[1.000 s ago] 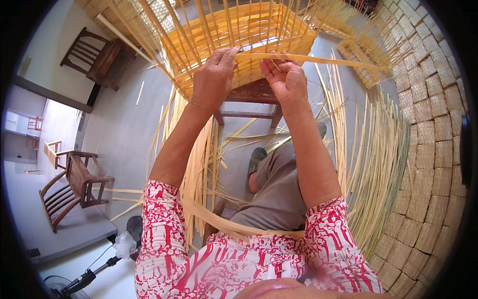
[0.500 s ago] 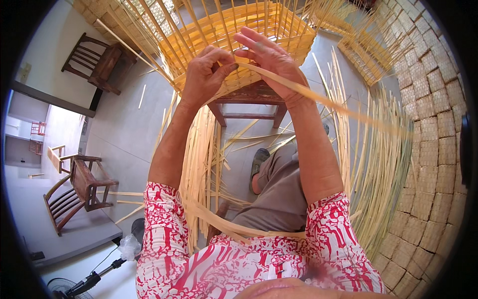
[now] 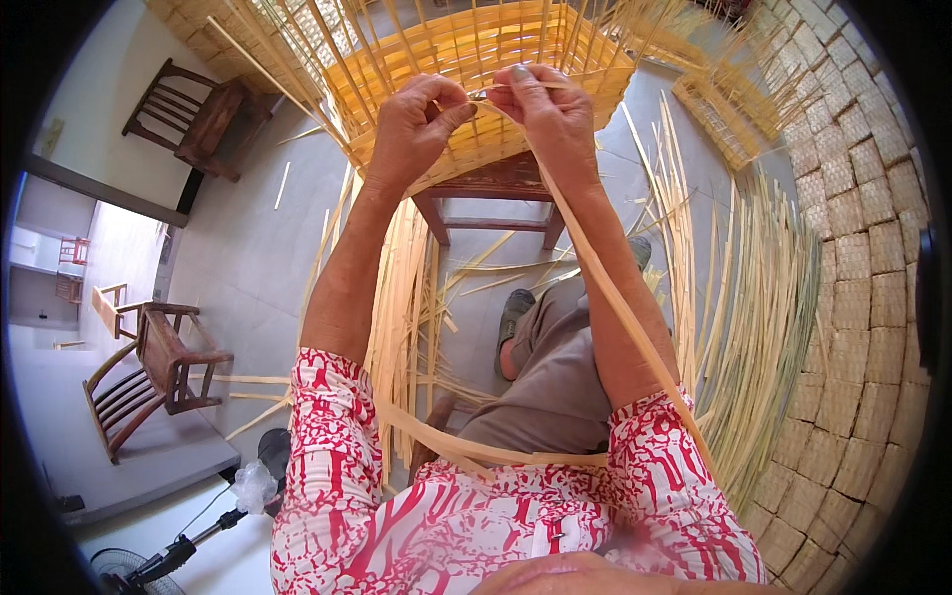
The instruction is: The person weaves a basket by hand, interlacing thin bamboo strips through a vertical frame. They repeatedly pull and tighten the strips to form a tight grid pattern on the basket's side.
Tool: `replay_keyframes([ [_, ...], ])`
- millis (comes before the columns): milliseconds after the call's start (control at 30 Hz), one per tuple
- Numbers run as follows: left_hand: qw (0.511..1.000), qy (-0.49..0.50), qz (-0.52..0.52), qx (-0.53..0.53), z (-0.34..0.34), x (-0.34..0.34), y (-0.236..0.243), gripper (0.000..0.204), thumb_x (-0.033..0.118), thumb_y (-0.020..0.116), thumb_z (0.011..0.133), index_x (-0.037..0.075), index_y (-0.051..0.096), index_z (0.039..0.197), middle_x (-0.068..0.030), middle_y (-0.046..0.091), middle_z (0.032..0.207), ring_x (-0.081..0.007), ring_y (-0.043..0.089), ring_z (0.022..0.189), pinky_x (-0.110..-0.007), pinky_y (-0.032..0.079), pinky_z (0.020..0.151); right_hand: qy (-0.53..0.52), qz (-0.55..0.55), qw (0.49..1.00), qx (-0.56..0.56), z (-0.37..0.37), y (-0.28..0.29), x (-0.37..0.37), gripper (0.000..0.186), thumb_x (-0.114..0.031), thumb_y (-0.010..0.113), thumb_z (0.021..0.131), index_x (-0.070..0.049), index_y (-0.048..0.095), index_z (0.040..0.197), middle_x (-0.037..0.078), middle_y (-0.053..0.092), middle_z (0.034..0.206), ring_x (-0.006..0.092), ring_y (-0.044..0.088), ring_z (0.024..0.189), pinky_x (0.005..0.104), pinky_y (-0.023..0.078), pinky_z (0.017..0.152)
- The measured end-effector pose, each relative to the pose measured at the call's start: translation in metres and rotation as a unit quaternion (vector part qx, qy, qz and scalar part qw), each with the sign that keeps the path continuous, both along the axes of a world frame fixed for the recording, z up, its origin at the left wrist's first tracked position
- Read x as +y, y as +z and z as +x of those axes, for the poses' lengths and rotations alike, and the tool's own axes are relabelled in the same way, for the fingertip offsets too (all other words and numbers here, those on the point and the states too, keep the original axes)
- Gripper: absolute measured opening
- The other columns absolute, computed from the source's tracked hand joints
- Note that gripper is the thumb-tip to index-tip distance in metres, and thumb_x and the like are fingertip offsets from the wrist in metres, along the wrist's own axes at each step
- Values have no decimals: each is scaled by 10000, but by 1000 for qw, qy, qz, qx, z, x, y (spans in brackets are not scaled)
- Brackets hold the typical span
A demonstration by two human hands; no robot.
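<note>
Pinched by left hand (image 3: 421, 129) and right hand (image 3: 543, 104), flat weaving strip (image 3: 613, 288) crosses right forearm (image 3: 645, 307). Upright stakes (image 3: 266, 74) rise around basket (image 3: 456, 48); loose splints (image 3: 754, 317) flank wooden seat (image 3: 506, 177).

floor: plain grey (image 3: 248, 263), pretty smooth looking
left wall: white (image 3: 114, 104), nothing fancy
doorway side: super bright floor strip (image 3: 127, 238) out there, little reddish chairs (image 3: 71, 252) further back
seating: two dark wooden slat-back chairs, one up top (image 3: 210, 117), one lower (image 3: 164, 349)
right side: tan woven blocks (image 3: 855, 297), wall-like
corner: black fan (image 3: 129, 572), lower left
</note>
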State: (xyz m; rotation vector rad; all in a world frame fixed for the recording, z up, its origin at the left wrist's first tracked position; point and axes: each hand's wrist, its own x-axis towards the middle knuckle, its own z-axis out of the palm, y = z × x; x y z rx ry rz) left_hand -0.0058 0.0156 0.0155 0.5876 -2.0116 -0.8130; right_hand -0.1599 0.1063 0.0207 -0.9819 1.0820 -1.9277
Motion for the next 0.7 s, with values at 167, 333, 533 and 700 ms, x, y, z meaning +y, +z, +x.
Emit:
replay_keyframes([
  [167, 994, 61, 78, 39, -9, -2, -4, 102, 56, 782, 832, 31, 705, 895, -24, 649, 812, -93, 570, 646, -257, 470, 598, 80, 25, 919, -386, -2, -12, 11, 194, -145, 513, 1036, 22, 549, 1128, 156, 629, 1069, 279, 671, 1013, 428, 573, 964],
  [333, 984, 155, -69, -61, -22, 4, 2, 33, 60, 697, 835, 55, 697, 867, -91, 677, 852, -239, 671, 742, -362, 517, 656, 40, 8, 975, -217, 19, -7, 24, 229, -120, 520, 1033, 34, 554, 1198, 186, 656, 1107, 315, 652, 1092, 428, 523, 1016],
  [533, 940, 202, -201, -186, -23, 9, 3, 102, 59, 602, 850, 81, 664, 928, -122, 687, 898, -359, 671, 871, -452, 522, 725, -27, 16, 999, -16, 28, -6, 32, 327, -95, 558, 1002, -41, 540, 1324, 109, 678, 1107, 168, 665, 965, 288, 549, 872],
  [700, 937, 211, -185, -208, 9, 16, 3, 222, 25, 640, 883, 90, 639, 1096, -136, 708, 949, -307, 706, 904, -411, 549, 694, -47, 125, 922, -363, -22, -31, 44, 251, -77, 486, 984, -65, 556, 1225, 77, 664, 1016, 179, 636, 832, 363, 556, 782],
])
